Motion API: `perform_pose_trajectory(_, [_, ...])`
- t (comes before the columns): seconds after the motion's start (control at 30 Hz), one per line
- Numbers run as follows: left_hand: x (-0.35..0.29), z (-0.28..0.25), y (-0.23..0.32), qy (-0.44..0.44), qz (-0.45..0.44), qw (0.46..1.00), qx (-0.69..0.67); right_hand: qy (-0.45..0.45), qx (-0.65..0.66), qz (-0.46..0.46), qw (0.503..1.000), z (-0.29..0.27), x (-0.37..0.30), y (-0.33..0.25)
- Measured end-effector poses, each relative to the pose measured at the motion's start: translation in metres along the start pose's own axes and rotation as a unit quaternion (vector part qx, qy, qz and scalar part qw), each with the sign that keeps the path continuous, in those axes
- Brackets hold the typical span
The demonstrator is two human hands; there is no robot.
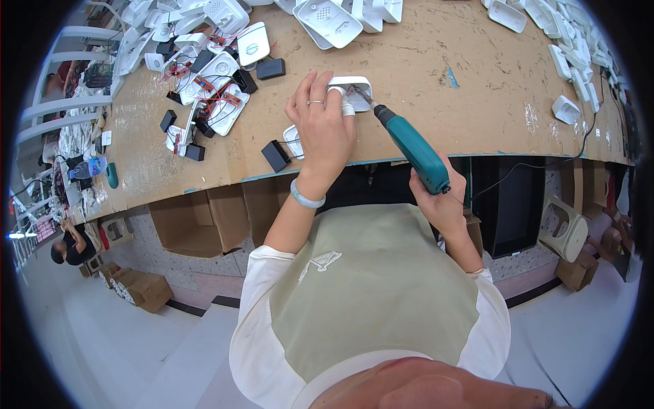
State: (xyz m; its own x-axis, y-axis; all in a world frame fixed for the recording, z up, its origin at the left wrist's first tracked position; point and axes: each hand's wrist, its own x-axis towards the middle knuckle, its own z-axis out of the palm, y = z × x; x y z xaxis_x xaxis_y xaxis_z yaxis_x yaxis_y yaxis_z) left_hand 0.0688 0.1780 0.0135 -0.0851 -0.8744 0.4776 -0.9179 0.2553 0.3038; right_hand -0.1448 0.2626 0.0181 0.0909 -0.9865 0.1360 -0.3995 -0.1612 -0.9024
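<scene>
My left hand [321, 129] is closed on a white plastic housing [362, 83] and steadies it on the tabletop, with white wraps on some fingers. A teal electric screwdriver [413, 144] is gripped in my right hand [444, 199], below and to the right. Its bit reaches into the open side of the housing; the exact contact point is too small to make out. By my left wrist lie a small black box [276, 156] with thin wires and a white piece [293, 142], partly covered by that hand.
Wired white parts with black boxes [221, 95] lie in a heap on the left. White housings [334, 24] are piled at the back, more [575, 58] at right. A black cord [579, 153] crosses the table's right edge. Cardboard boxes [187, 221] and a stool [564, 228] stand below.
</scene>
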Motion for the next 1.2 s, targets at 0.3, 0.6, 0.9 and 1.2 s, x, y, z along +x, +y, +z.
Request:
perform_pose_trajectory(0.3, [0.0003,-0.0004,0.0000,0.002,-0.003,1.000,-0.010,0.003,0.005,-0.012,1.000,-0.0015,0.0004,-0.0018])
perform_pose_trajectory(0.6, [-0.0002,-0.0005,-0.0010,0.001,-0.003,1.000,-0.013,-0.001,-0.012,-0.020,1.000,-0.0001,0.0017,-0.0035])
perform_pose_trajectory(0.9, [-0.0004,0.0022,-0.0017,0.002,-0.007,1.000,-0.015,-0.005,-0.011,-0.004,1.000,-0.0012,0.0028,-0.0059])
perform_pose_trajectory(1.2, [-0.0012,0.0019,-0.0009,-0.003,-0.009,1.000,-0.010,-0.005,-0.009,-0.018,1.000,-0.0024,0.0025,-0.0093])
